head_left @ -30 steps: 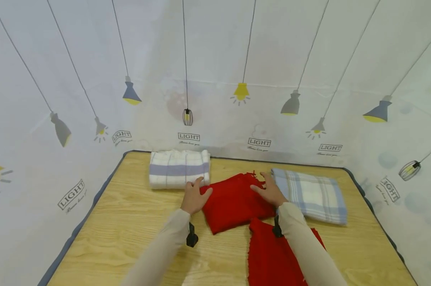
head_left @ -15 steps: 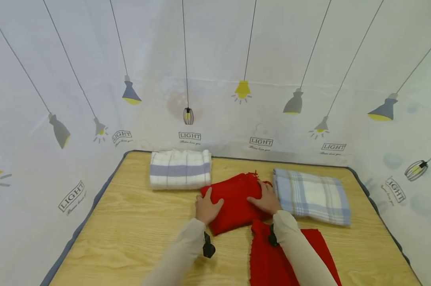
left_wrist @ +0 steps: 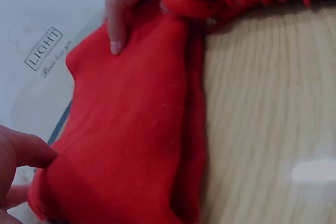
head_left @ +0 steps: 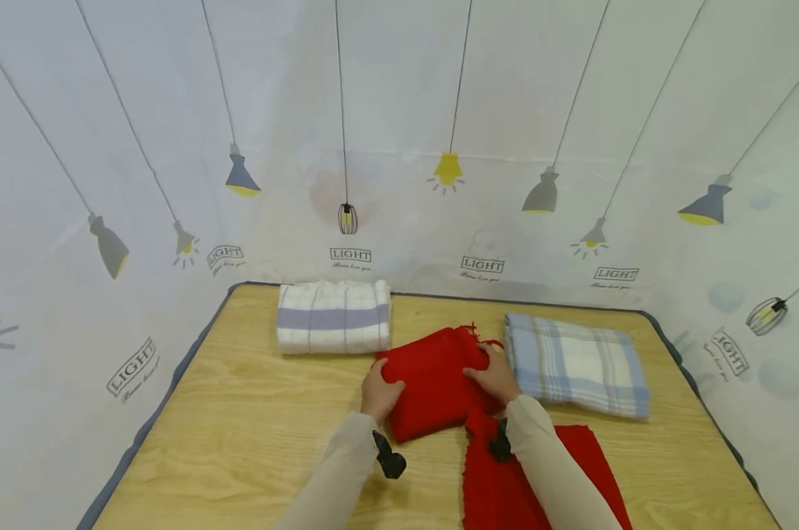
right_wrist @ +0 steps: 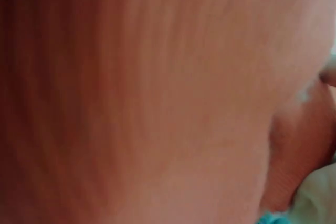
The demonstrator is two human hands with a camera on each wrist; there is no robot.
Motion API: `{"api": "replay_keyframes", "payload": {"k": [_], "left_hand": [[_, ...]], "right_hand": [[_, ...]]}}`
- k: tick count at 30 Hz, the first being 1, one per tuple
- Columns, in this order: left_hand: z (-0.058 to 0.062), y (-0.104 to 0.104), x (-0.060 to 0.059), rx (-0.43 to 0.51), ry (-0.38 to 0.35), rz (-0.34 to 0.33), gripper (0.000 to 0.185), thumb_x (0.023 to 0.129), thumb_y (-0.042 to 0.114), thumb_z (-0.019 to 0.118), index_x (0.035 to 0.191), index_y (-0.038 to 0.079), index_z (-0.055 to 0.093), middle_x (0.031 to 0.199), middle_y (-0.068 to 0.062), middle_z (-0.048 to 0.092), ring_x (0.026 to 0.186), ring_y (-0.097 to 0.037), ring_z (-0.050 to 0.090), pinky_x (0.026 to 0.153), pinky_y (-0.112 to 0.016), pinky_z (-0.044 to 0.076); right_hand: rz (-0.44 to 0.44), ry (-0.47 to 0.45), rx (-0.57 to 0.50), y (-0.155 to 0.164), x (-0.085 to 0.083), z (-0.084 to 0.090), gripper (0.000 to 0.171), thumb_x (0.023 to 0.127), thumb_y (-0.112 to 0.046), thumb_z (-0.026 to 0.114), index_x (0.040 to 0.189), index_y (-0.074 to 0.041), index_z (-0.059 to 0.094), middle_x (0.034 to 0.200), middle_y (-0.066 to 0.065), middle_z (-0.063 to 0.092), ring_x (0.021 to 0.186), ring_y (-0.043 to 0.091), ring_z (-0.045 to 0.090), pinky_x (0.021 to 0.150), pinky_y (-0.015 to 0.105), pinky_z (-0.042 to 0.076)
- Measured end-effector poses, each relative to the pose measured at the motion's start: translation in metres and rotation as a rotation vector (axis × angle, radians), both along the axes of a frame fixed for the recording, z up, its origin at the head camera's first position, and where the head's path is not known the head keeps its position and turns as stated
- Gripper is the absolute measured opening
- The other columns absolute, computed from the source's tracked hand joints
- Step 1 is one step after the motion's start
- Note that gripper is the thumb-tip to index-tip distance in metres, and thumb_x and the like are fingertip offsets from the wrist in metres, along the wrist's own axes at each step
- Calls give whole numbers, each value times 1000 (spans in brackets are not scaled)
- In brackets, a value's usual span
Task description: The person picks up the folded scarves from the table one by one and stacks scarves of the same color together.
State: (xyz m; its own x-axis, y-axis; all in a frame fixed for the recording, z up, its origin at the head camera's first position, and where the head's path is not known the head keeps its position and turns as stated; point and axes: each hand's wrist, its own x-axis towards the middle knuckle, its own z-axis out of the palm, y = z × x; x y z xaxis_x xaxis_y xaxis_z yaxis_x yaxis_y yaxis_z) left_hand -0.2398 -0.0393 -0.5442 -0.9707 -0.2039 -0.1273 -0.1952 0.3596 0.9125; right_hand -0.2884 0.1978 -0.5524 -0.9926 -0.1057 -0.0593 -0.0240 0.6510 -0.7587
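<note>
Now both hands grip red cloth [head_left: 432, 383] — soft, folded

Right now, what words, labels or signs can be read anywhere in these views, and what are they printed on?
"LIGHT": printed repeatedly on the white backdrop sheet, for example behind the table and in the left wrist view.
A small script line under each "LIGHT": too small to read.
The cloths and table: no text visible.

I see a folded red cloth [head_left: 434, 383] lying flat mid-table, skewed, its frayed fringe at the far edge. Its left side is stacked in layers, by the left wrist view. A second red cloth [head_left: 505, 486] lies nearer, touching it.
</note>
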Motion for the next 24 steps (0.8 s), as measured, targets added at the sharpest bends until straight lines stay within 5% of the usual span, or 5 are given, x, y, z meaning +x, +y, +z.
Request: {"api": "replay_keyframes", "payload": {"k": [8, 15, 24], "left_hand": [[17, -13, -3, -31, 95, -7, 54, 74, 3, 65, 127, 2, 57, 122, -25, 60, 105, -39, 58, 89, -51, 48], [33, -23, 2, 18, 102, -41, 48, 76, 4, 64, 124, 4, 59, 118, -20, 62, 98, -32, 60, 84, -46, 50], [58, -44, 10, 59, 107, -82, 44, 80, 6, 64, 124, 7, 58, 105, -17, 58, 86, -27, 55, 69, -33, 49]], "right_hand": [[-18, 36, -34, -21, 6, 22, 54, 85, -8, 65, 135, 1, 47, 138, 26, 47, 121, 43, 48, 100, 55, 39], [-26, -20, -101, -36, 14, 45, 47, 88, -6, 62, 133, -5, 48, 136, 21, 49, 114, 37, 52, 94, 52, 44], [-9, 16, -156, -49, 29, 71, 46, 89, -6, 63, 133, -5, 49, 137, 20, 49, 114, 36, 51, 96, 52, 43]]}}
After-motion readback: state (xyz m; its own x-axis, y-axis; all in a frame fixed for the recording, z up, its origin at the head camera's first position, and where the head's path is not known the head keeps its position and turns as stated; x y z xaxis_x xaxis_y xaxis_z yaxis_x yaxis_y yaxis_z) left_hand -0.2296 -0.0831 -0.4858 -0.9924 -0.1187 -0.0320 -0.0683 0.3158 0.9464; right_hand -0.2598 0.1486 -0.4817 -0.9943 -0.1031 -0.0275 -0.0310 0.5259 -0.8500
